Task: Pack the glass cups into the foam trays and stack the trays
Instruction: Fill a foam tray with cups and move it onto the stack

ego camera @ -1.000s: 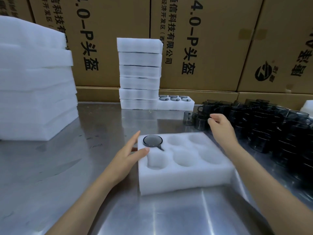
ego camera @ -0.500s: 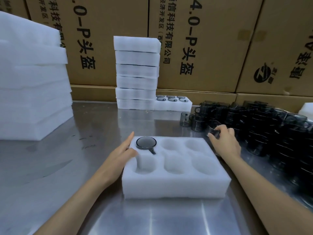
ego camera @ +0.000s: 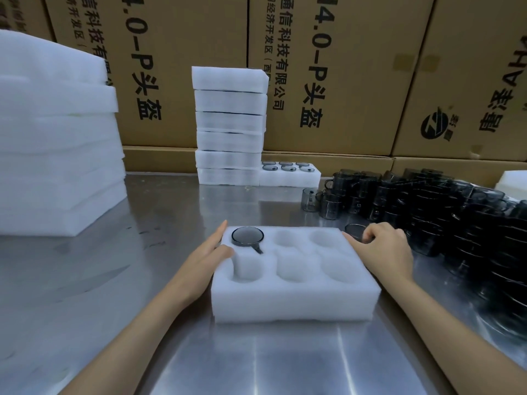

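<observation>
- The foam tray [ego camera: 293,297] lies on the steel surface [ego camera: 137,280] at the middle of the view, long axis running 9 to 3 o'clock, with six wells in two rows.
- One glass cup [ego camera: 247,236] already sits in the far-left well, its handle pointing toward 5 o'clock; the other five wells look empty.
- The left hand [ego camera: 205,258] rests flat against the tray's 9 o'clock side, fingers straight and thumb on the top edge, steadying it and holding nothing.
- The right hand [ego camera: 385,249] is at the tray's 2 o'clock corner, fingers curled round a second cup [ego camera: 355,230] whose dark rim shows just beyond the knuckles. The grip looks like a pinch on the rim, though the hand hides most of the glass.
- The relation that matters: the held cup lies just off the tray's far-right corner, and the nearest empty well, the far-right one, is at about 8 o'clock from it, a short way inward. The right hand is clearly the nearer one for this placement.
- My guess is that the cup needs lowering upright with its handle turned into the well's notch.
- The supply of loose cups [ego camera: 427,201] is crowded at 2 to 3 o'clock; a filled tray [ego camera: 289,175] and a stack of packed trays [ego camera: 229,124] stand at 12 o'clock.
</observation>
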`<control>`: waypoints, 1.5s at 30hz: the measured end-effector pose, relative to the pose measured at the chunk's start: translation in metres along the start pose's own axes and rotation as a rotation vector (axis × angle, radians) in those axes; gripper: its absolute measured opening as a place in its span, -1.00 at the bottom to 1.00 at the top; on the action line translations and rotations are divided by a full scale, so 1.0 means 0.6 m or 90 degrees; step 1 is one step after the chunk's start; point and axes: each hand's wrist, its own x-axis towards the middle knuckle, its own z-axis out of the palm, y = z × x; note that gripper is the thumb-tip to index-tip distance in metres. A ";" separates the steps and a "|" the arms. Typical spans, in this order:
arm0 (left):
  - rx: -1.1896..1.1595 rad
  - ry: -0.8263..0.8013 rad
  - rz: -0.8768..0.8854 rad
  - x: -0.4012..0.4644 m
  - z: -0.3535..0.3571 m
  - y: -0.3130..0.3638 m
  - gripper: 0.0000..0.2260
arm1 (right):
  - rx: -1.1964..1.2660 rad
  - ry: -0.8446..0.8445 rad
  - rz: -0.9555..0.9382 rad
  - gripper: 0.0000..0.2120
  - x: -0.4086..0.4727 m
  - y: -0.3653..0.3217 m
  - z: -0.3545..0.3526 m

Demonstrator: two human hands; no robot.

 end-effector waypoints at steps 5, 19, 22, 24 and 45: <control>-0.014 0.009 -0.005 -0.001 -0.004 -0.002 -0.35 | 0.001 -0.033 0.053 -0.37 -0.016 -0.008 -0.014; -0.015 0.006 -0.003 0.000 -0.003 -0.004 -0.36 | 0.170 -0.297 0.064 -0.43 0.005 0.019 -0.053; -0.006 0.004 -0.006 0.001 -0.004 -0.005 -0.36 | 0.125 -0.189 0.072 -0.51 0.002 0.004 -0.057; -0.002 0.003 -0.007 0.001 -0.004 -0.005 -0.36 | 0.214 -0.096 0.109 -0.51 0.004 -0.013 -0.070; -0.008 0.010 -0.002 -0.001 -0.001 0.001 -0.36 | 0.117 -0.331 -0.106 -0.68 -0.030 -0.210 -0.022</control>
